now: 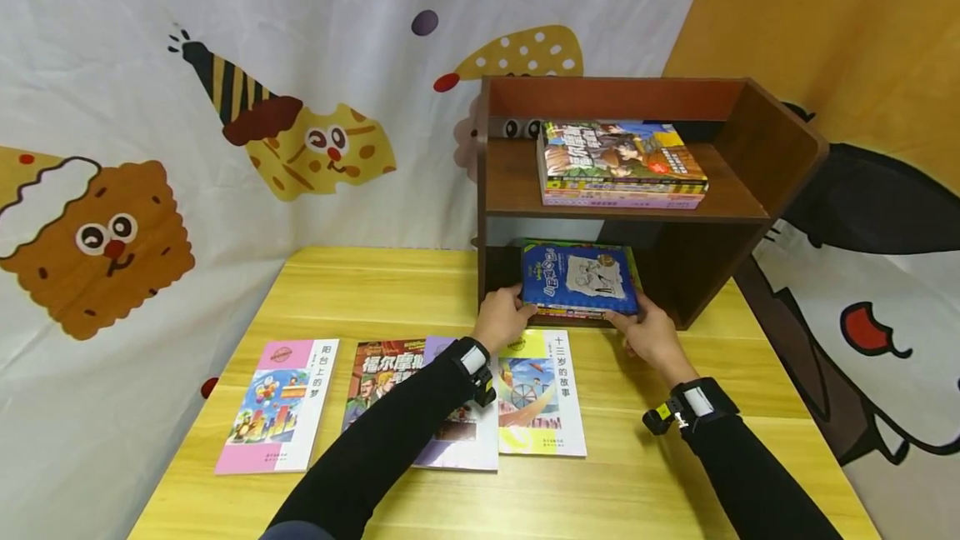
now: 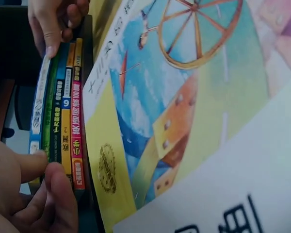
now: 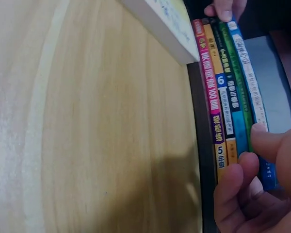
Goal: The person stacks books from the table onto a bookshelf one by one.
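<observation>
Both hands grip a stack of books (image 1: pixel 579 282) in the shelf's (image 1: pixel 772 157) lower bay, the left hand (image 1: pixel 501 319) at its left end, the right hand (image 1: pixel 651 333) at its right. The glossy, stiff, fairly heavy stack would likely slide apart; it is best pinched at both ends.

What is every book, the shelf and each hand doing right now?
Blue book: flat on top of the lower stack, held at both ends.
Lower stack: lying flat in the shelf's bottom compartment.
Left hand: grips the stack's left end.
Right hand: grips the stack's right end.
Upper stack: lying flat on the upper board, untouched.
Shelf: upright on the table.
Four books: flat on the table, closed, covers up.
</observation>
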Action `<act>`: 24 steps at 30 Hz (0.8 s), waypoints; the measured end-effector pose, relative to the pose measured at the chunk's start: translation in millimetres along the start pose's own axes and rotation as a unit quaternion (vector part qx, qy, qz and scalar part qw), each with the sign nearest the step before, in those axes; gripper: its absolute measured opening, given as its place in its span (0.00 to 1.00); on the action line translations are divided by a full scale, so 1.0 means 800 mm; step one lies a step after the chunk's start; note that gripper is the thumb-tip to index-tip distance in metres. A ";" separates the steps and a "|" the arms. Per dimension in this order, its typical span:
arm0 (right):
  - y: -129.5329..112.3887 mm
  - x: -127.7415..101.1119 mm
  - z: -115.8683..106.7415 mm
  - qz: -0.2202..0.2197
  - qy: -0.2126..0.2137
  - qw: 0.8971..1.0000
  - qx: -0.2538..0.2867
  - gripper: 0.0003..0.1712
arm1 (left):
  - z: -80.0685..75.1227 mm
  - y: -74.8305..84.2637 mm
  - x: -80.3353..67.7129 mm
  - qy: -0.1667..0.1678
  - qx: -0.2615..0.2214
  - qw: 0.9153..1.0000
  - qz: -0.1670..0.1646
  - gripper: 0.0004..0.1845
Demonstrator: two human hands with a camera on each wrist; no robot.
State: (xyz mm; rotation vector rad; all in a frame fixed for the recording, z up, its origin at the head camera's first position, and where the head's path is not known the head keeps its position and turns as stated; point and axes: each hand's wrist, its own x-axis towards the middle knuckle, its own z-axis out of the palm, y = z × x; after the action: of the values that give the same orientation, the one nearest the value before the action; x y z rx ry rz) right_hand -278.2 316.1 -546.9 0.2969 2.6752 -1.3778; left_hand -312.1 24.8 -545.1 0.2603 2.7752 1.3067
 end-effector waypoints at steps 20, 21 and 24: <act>-0.003 0.006 0.009 -0.007 0.035 0.999 -0.015 0.51 | 0.009 0.006 -0.005 0.053 0.011 0.998 0.008 0.25; -0.004 0.003 0.011 -0.010 0.042 0.999 -0.018 0.52 | 0.009 0.006 -0.007 0.052 0.008 0.999 0.006 0.26; -0.012 -0.013 0.018 -0.020 0.086 0.996 0.000 0.50 | 0.005 0.013 -0.013 0.051 -0.004 0.999 0.014 0.26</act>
State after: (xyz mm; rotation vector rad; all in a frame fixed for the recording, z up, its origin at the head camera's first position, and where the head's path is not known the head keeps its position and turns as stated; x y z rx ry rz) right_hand -270.1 298.0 -545.8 0.3801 2.8330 -1.4258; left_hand -299.7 32.4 -540.1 0.2399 2.8590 1.3763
